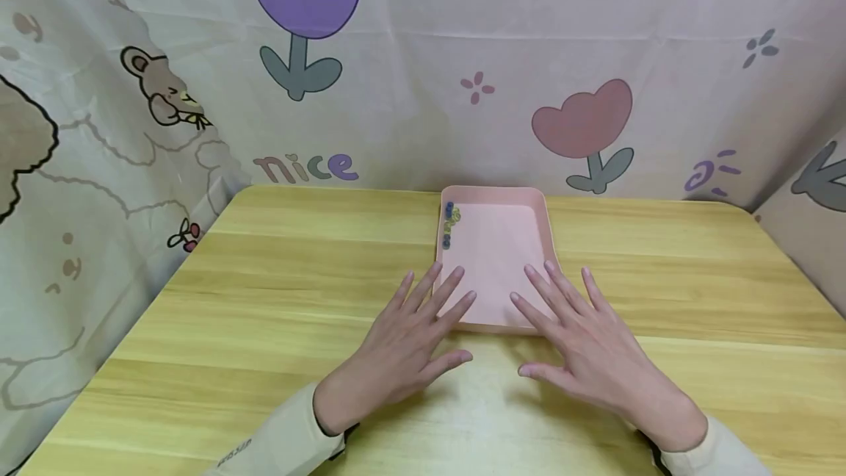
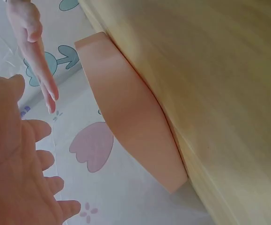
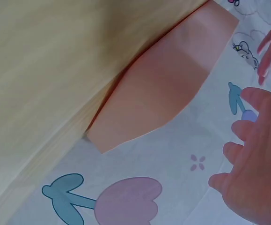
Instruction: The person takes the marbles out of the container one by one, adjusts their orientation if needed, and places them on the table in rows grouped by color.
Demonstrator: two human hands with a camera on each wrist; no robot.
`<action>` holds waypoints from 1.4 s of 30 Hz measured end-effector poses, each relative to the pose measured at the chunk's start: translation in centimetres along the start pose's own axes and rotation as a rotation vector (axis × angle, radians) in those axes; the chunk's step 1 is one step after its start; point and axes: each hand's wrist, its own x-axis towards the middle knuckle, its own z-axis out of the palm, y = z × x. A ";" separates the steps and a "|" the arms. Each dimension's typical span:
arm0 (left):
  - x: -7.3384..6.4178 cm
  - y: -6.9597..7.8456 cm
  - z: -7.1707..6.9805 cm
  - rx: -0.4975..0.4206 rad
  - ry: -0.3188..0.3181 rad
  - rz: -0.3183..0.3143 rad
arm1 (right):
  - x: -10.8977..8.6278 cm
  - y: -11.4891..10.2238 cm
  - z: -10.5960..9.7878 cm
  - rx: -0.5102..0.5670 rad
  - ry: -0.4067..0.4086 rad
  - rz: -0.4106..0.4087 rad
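A shallow pink tray (image 1: 496,255) stands on the table in the head view. Along its left wall lies a short line of small blue beads (image 1: 446,242) and yellowish, see-through beads (image 1: 455,215); they are too small to make out exactly. My left hand (image 1: 410,336), palm down with fingers spread, hovers over the tray's near left corner. Over the near right corner is my right hand (image 1: 595,347), its fingers spread the same way. Both wrist views show the hands held above the tray's outer wall, apart from it. Neither hand holds anything.
The wood-grain table (image 1: 284,270) extends to both sides of the tray. Behind it hangs a pale printed cloth (image 1: 423,94) with flowers, and more of this cloth covers the left and right sides.
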 end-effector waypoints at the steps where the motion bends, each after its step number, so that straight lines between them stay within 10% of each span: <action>1: 0.0 0.0 0.0 -0.021 -0.011 -0.012 | 0.0 0.0 0.1 0.003 -0.002 0.002; 7: 0.0 0.1 -0.3 -0.435 -0.046 -0.170 | -0.1 0.2 0.2 0.048 -0.014 0.012; 12: 0.7 -0.3 -0.2 -0.960 -0.020 -0.494 | 0.1 0.3 0.2 0.148 -0.025 0.039; 20: 1.6 -1.7 2.8 -1.418 0.049 -0.899 | 0.0 -0.1 0.1 0.352 0.002 0.203; 42: 1.7 -2.3 4.6 -1.603 0.059 -0.876 | 0.6 2.3 -0.5 0.752 -0.018 0.513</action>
